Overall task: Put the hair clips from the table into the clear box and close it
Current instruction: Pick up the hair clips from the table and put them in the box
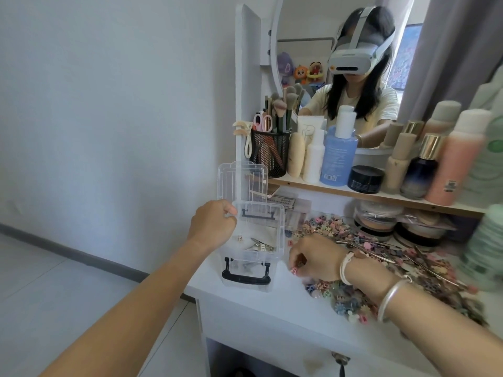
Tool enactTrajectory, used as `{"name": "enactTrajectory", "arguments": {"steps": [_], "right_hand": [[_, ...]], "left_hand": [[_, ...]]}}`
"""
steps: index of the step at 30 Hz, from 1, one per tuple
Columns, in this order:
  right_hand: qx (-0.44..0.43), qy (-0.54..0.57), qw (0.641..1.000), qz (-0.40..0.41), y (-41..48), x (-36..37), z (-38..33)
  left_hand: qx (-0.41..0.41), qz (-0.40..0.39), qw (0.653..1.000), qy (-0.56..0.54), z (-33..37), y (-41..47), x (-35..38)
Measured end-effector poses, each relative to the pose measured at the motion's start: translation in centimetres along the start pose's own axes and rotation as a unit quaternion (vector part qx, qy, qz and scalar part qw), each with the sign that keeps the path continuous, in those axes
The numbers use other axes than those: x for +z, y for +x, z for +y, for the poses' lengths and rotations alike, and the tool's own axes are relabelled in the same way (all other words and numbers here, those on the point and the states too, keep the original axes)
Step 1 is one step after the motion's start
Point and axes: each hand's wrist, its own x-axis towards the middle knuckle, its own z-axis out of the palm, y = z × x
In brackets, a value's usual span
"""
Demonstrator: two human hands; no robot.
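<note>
Left forearm (136,295) is reaching in from bottom-left, wrist straight. Left hand (212,224) is gripping the clear box (280,240) at its upper left rim, fingers (230,212) curled over the edge.

Box is sitting upright at the left front corner of the bench (272,317), with its lid (242,180) standing open and leaning back. Black handle (246,277) is hanging on the front wall. A few metal clips (260,244) are lying inside on the bottom.

Right forearm (435,330) is coming in from bottom-right, crossing over the near edge of the hair clips (381,254) pile. Silver bangle (392,297) and white bracelet (347,268) are sitting at the wrist.

Right hand (313,257) is hanging palm-down just beside the box's right wall, fingertips pointing down and pinching a small pink clip (294,271). Can't tell whether the clip is touching the bench. Pile is covering the right half of the bench, near the box.
</note>
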Motion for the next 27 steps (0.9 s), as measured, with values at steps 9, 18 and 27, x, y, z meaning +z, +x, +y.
{"name": "enactTrajectory", "arguments": {"steps": [9, 18, 27], "right_hand": [[-0.018, 0.356, 0.914, 0.191, 0.2, -5.6, -1.5], [0.084, 0.142, 0.973, 0.16, 2.6, -2.7, 1.1], [0.049, -0.109, 0.993, 0.023, 6.6, 1.1, 1.8]], "left_hand": [[0.005, -0.012, 1.0, -0.001, 0.5, -0.4, 0.2], [-0.006, 0.017, 1.0, 0.01, -0.6, 0.1, -0.6], [-0.015, 0.021, 1.0, -0.002, -1.0, 0.9, -0.5]]}}
